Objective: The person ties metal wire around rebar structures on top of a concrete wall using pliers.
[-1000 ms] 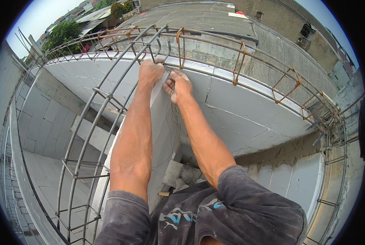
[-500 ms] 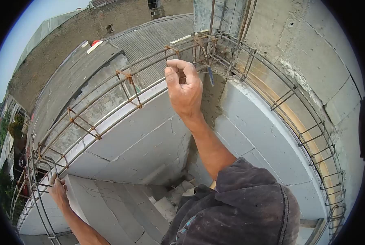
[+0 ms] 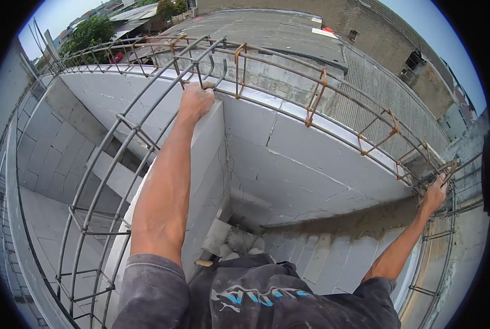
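My left hand [image 3: 197,101] is closed around a bent rebar end at the junction of two rebar cages, above the end of a block partition wall [image 3: 208,123]. One cage [image 3: 100,181] runs from there toward me on the left. The rusty-tied cage [image 3: 311,104] runs along the top of the long block wall [image 3: 311,153] to the right corner. In that corner my right hand [image 3: 436,193] is closed around what look like pincers [image 3: 451,166], their head showing above the fingers against the rebar. The fingers hide the handles.
Beyond the wall lies a corrugated roof [image 3: 376,82], with trees [image 3: 91,35] farther off at left. Below me, rubble and block pieces [image 3: 231,238] lie between the walls. Another rebar cage [image 3: 434,257] runs along the right side.
The view has swung left, toward the cage junction. My right hand, raised with curled fingers before, has reached the corner and closed on the tool hanging there. My left hand stays at the junction.
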Available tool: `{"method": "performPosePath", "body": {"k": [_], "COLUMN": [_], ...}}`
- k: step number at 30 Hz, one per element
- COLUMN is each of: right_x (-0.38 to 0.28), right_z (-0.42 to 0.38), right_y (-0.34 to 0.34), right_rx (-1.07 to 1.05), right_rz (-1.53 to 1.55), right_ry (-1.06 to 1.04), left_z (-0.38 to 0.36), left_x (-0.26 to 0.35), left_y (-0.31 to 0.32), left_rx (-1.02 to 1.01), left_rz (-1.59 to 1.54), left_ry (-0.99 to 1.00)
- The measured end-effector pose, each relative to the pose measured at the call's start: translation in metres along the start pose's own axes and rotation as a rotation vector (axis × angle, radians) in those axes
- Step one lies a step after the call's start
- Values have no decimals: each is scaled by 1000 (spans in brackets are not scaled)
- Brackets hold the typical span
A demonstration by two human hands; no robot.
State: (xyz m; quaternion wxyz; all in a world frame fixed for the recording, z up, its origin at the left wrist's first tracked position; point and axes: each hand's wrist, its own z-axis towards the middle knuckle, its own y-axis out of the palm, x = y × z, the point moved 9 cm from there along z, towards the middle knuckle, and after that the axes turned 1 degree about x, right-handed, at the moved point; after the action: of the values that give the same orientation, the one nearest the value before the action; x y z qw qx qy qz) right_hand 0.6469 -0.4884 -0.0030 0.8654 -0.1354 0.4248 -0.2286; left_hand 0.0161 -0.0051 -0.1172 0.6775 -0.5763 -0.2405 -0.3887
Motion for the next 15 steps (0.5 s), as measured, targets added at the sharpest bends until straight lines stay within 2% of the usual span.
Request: {"method": "performPosePath", "body": {"k": [4, 7, 9, 12, 15], "right_x": [-15, -83, -111, -150, -181], "right_z": [52, 54, 48, 26, -36], "right_y": [-41, -88, -89, -74, -41], "right_rx": [276, 247, 155, -123, -415], "right_rz": [157, 368, 551, 834, 947], "right_ry": [7, -38, -142, -283, -167], "left_z": [-5, 0, 1, 0, 0], "left_x": [8, -1, -8, -11, -4], "left_y": [-3, 2, 4, 6, 3], "left_rx": [-4, -16, -26, -18, 11], "left_rz": [60, -43, -114, -138, -83], "left_ry": [13, -17, -69, -105, -48]}}
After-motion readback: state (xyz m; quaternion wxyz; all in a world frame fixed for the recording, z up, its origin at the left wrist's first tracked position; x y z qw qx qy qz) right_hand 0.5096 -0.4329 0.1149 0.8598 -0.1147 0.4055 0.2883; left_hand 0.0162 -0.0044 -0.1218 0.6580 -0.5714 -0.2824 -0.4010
